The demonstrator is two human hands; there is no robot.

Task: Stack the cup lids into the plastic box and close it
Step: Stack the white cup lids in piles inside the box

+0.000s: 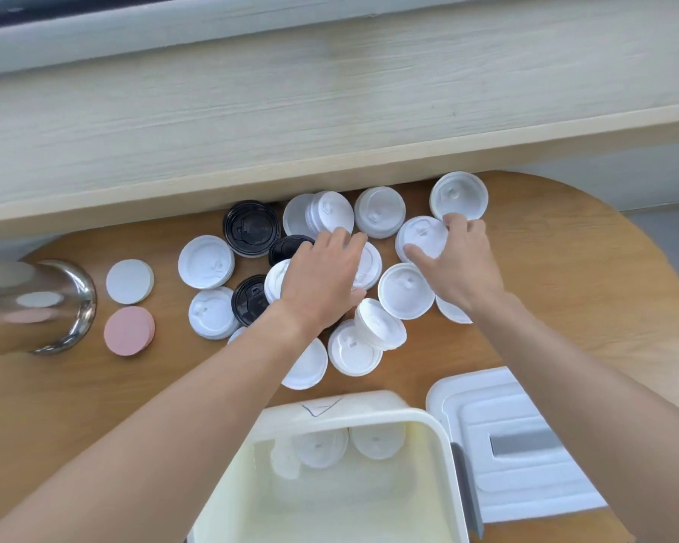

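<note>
- Fingers (416, 253) of the right hand (457, 264) are curling round a white lid (420, 237), pinching its rim
- Left hand (322, 280) is lying spread and flat over the middle of the lid pile (406, 291)
- Box (420, 421) is sitting open toward the person, nearer than both hands, its cover (498, 409) just beside it on the right

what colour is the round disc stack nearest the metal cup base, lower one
Pink, seen in the head view: the lower disc stack sits just below the white one.
</note>
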